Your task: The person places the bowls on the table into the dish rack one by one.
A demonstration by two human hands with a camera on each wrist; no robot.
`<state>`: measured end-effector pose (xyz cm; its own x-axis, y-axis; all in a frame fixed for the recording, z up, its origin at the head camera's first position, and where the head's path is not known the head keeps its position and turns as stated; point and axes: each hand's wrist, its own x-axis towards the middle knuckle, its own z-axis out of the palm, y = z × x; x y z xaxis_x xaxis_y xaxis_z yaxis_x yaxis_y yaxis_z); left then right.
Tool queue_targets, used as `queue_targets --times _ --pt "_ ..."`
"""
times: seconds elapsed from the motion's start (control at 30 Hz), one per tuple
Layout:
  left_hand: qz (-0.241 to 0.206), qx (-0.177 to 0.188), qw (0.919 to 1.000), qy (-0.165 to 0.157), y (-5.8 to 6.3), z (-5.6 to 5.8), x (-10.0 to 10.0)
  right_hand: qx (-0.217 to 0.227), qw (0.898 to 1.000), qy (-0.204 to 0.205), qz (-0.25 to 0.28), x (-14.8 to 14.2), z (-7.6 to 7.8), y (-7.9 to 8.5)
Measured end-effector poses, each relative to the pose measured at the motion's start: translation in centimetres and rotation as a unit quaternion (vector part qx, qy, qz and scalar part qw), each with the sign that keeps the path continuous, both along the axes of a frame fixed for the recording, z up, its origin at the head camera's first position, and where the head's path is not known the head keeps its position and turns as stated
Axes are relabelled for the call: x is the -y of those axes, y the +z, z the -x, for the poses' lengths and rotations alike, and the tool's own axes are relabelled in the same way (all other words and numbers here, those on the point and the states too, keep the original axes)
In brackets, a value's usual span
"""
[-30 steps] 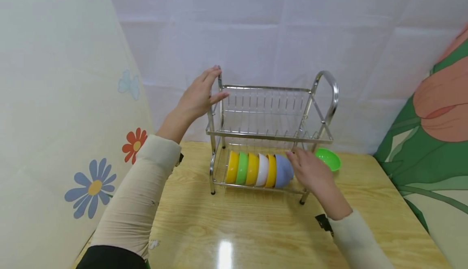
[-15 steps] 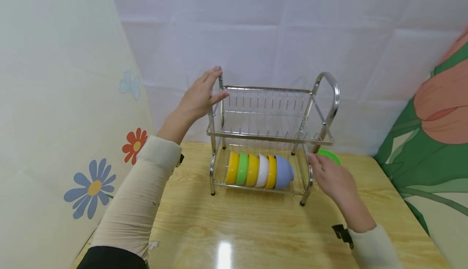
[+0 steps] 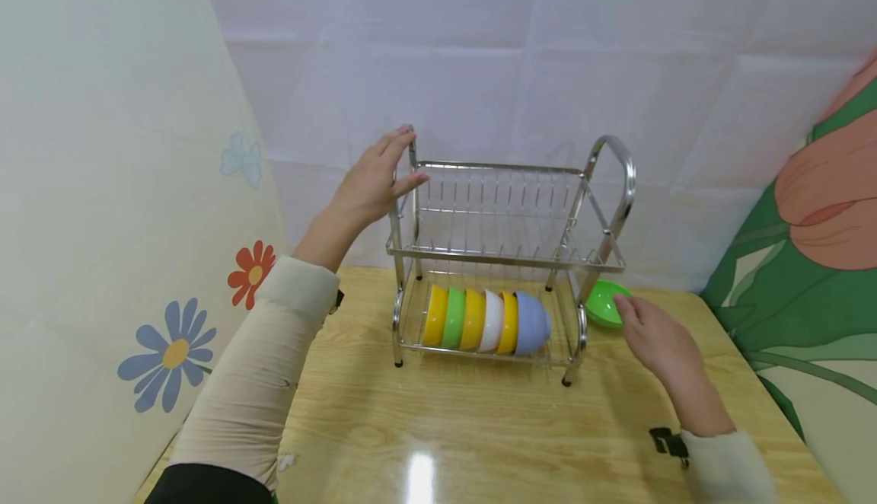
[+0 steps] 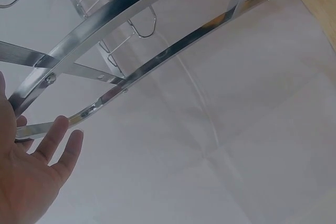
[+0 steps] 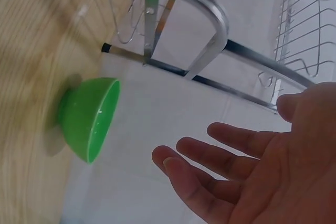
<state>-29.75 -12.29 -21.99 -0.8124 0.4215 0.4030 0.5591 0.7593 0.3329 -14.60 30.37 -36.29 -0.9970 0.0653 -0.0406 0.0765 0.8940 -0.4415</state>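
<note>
A two-tier metal dish rack [image 3: 507,259] stands on the wooden table. My left hand [image 3: 373,180] holds its left handle [image 4: 100,103], thumb on the inner side and fingers over the top. On the lower tier several small bowls stand on edge in a row: yellow [image 3: 435,315], green [image 3: 454,317], white [image 3: 491,321] and, at the right end, blue [image 3: 532,324]. My right hand [image 3: 661,340] is in the air right of the rack, holding nothing, its fingers loosely bent. Close to it a green bowl [image 5: 86,114] sits upright on the table, partly behind the fingertips in the head view.
The upper tier [image 3: 493,218] has upright wire dividers. Behind the rack hangs a white cloth [image 3: 479,55]. A flowered panel [image 3: 171,207] borders the table [image 3: 479,428] on the left, another panel [image 3: 815,260] on the right.
My right hand has moved right, away from the blue bowl and past the rack's right leg, to near the green bowl. The left hand and the rack have stayed put.
</note>
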Motion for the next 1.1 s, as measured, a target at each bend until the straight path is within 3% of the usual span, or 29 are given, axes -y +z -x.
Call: queue_targets --times 0.5,1.1 --pt "0.0 -0.019 0.9998 0.0 0.1 -0.4 0.3 0.044 0.999 -0.013 0.006 -3.2 0.1 -1.2" --pt "-0.001 -0.006 1.0 0.005 0.2 -0.7 0.3 0.068 0.997 -0.036 0.023 -4.8 1.2 -2.8"
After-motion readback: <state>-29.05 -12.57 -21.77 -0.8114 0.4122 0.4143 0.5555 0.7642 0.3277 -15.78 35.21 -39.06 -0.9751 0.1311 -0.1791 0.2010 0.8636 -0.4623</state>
